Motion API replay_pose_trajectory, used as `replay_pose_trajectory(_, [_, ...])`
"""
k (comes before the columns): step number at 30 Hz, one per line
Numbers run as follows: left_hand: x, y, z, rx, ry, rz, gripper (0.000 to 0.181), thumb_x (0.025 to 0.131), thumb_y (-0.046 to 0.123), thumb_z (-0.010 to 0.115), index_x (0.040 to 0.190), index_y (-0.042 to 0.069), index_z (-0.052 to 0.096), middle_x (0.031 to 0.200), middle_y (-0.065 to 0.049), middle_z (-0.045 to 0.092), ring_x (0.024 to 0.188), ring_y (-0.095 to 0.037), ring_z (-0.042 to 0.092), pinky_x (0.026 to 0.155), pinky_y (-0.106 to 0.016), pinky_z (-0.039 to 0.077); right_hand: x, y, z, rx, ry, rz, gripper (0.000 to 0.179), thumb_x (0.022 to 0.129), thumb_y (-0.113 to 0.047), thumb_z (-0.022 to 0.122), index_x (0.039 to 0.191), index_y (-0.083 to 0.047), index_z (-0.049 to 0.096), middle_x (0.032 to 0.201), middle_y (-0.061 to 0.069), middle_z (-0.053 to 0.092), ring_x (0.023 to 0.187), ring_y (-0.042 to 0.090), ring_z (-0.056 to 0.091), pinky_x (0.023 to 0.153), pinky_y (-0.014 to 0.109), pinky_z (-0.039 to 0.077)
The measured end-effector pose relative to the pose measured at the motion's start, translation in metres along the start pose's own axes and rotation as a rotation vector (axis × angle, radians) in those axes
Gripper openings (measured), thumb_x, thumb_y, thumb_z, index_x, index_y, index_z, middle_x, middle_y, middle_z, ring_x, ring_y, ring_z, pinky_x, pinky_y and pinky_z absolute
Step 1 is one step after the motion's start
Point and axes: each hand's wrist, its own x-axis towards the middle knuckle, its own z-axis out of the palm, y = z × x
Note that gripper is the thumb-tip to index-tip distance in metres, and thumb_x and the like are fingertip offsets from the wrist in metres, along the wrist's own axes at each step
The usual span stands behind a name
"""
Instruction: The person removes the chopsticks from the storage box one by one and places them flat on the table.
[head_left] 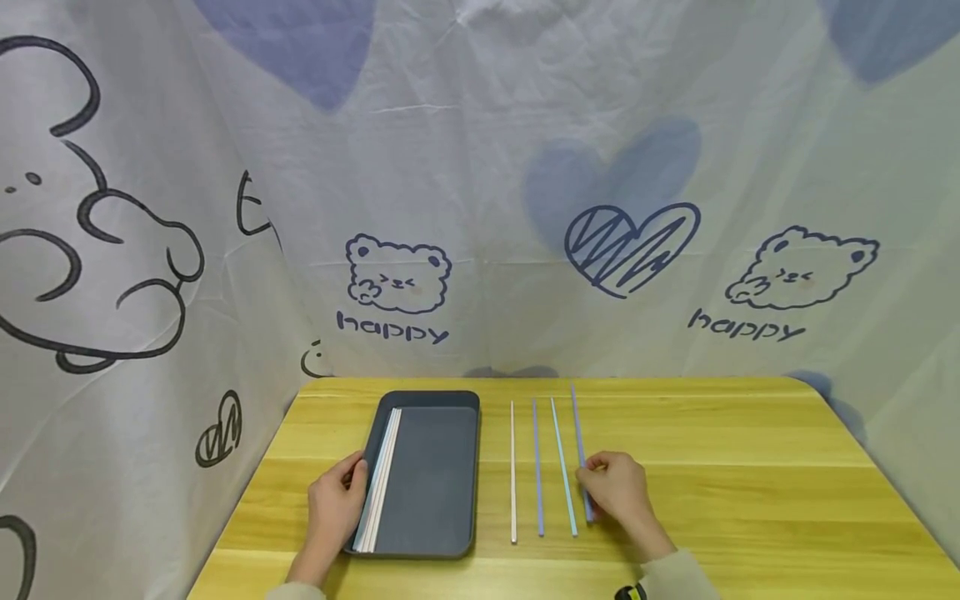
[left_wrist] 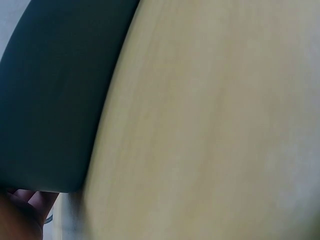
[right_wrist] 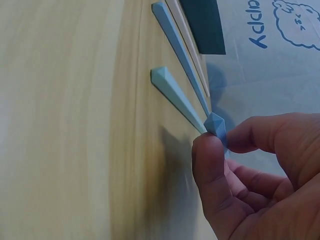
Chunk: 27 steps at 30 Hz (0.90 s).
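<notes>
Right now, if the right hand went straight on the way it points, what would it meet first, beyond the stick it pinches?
Likely the light blue stick, just left of the purple stick in the right hand; the hand's height is unclear, so it might pass above.

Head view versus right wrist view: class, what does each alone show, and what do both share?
Head only: the left hand gripping the dark tray, and white sticks inside it.
Right wrist only: the faceted end of the held bluish stick, seen clearly.
Both: the right hand pinching that stick, three other sticks on the table, and at least part of the tray.
</notes>
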Motion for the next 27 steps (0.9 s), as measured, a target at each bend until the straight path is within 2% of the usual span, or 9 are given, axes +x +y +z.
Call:
replay_pose_trajectory(7, [-0.001,-0.0015,-0.0002,-0.001,0.001,0.0,0.03,0.104,0.012,0.064,0.128,-0.003,0.074,0.111,-0.023,0.079,0.093,-0.031,0.077,0.074,-0.032,0.061,-0.0004,0.0044,-0.0004,-0.004,-0.026,0.04,0.017,0.084,-0.008,0.07,0.092,0.005,0.076,0.064,0.006,0.069,0.041,0.011,0.059,0.043,0.03,0.055])
replay_pose_trajectory(15, [-0.0015,-0.0009,-0.0014,0.006,-0.021,-0.014,0.031,0.105,0.014,0.063,0.13,-0.002,0.073,0.113,-0.023,0.078,0.095,-0.031,0.077,0.077,-0.037,0.061,-0.0037,0.0065,-0.0009,0.029,-0.041,0.075,0.018,0.084,-0.006,0.069,0.095,0.006,0.076,0.064,0.009,0.067,0.043,0.013,0.061,0.044,0.032,0.056])
replay_pose_trajectory(27, [-0.0005,-0.0005,-0.0015,0.008,-0.031,-0.022,0.031,0.106,0.014,0.062,0.131,-0.001,0.073,0.114,-0.023,0.078,0.096,-0.03,0.076,0.078,-0.036,0.061,-0.0037,0.0069,-0.0032,0.003,-0.035,0.085,0.016,0.084,-0.006,0.074,0.094,0.006,0.077,0.06,0.007,0.064,0.042,0.013,0.06,0.043,0.03,0.054])
